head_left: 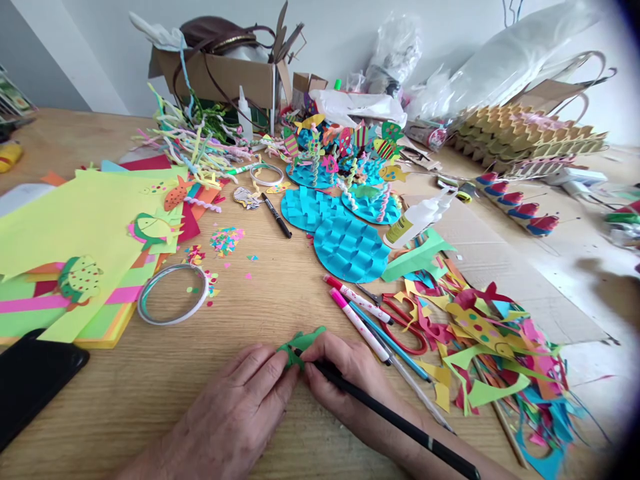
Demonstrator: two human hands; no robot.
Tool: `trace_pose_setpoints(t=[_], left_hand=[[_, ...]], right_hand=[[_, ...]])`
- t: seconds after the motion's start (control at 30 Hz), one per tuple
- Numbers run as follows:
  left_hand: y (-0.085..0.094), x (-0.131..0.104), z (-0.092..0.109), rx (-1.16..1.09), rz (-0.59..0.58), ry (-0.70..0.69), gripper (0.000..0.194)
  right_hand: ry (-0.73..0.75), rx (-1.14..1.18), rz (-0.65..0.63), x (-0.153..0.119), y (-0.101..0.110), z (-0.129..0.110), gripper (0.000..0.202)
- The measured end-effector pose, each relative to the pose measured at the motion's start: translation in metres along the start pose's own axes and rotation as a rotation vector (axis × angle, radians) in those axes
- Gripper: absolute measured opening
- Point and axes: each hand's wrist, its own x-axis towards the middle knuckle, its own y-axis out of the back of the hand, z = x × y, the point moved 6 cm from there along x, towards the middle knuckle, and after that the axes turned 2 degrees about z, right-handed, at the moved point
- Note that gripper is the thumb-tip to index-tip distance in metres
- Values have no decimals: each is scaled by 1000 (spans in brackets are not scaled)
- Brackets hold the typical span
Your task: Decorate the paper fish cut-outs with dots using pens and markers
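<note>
Green paper (300,340) steadied on tabletop (270,293) by left hand (240,403), half open. Black pencil (390,413) gripped in right hand (350,377), tip at paper. Paper best pressed flat, tip guided lightly.

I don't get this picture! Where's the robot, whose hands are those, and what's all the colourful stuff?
There's no robot here, just a person with bare hands. The one picture comes from a camera worn on their head, looking forward and down, so the hands show at the bottom. The left hand presses on a small piece of green paper. The right hand holds a black pencil, its tip at the paper. On the wooden table, yellow paper lies to the left. Ahead are blue paper circles and glue bottles. To the right are a pink marker and lots of paper scraps.
</note>
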Motion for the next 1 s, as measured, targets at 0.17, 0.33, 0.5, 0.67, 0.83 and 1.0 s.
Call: trace_pose_setpoints(t=[0.17, 0.33, 0.5, 0.67, 0.83, 1.0], left_hand=[[0, 0, -1, -3, -17, 0, 40], [-1, -1, -1, 7, -61, 0, 43], [0, -1, -1, 4, -41, -3, 43], [-1, -1, -2, 3, -61, -1, 44], [0, -1, -1, -2, -52, 4, 44], [0, -1, -1, -4, -18, -2, 42]], right_hand=[[-3, -6, 7, 0, 0, 1, 12], [10, -10, 11, 0, 1, -1, 12], [6, -8, 1, 0, 0, -1, 11], [5, -11, 14, 0, 1, -1, 12], [6, -22, 8, 0, 1, -1, 12], [-5, -2, -2, 1, 0, 0, 11]])
